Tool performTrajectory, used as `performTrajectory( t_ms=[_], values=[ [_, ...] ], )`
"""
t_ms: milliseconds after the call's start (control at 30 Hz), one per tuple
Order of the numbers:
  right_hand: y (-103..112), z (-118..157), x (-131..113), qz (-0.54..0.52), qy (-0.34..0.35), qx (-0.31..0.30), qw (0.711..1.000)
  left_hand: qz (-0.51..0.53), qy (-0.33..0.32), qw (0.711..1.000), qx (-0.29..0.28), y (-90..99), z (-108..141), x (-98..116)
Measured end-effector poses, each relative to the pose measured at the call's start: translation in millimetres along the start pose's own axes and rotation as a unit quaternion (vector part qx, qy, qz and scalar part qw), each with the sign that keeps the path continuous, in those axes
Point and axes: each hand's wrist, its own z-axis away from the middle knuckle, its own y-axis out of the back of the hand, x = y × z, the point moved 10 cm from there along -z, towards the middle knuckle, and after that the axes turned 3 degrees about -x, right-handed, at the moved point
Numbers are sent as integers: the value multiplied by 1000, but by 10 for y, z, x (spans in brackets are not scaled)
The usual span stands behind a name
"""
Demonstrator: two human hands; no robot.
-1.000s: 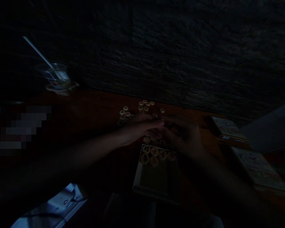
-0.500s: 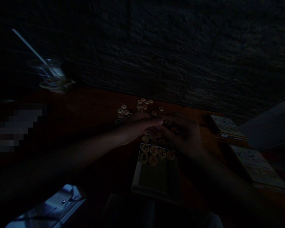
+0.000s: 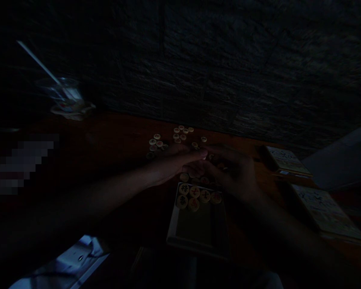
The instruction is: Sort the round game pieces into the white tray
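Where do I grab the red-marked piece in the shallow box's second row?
Probably by its rim, at the near and right edges, coming from above: the red-marked piece lies flat, with a black-marked piece to its left and the far row just beyond, while the shallow box lies bare beside those edges.

One left hand [image 3: 179,162], one right hand [image 3: 240,170], one tray [image 3: 195,226], one cup [image 3: 68,94], one straw [image 3: 37,61], two flat printed items [image 3: 285,159].
Discs [image 3: 194,192]: six in the tray, in rows of four and two; seven in the far cluster; at least six in the cluster beside the left hand. Others lie partly hidden around the hands; total cannot be told.
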Motion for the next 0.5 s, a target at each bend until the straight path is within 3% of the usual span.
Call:
performTrajectory(
  t_ms=[267, 500],
  values=[
    [-7, 5, 48, -7, -21, -2, 1000, 4, -3, 1000, -1, -16, 10, 21],
    [-33, -20, -47, 8, 11, -16, 1000, 4, -17, 1000, 7, 16, -4, 40]
  ],
)
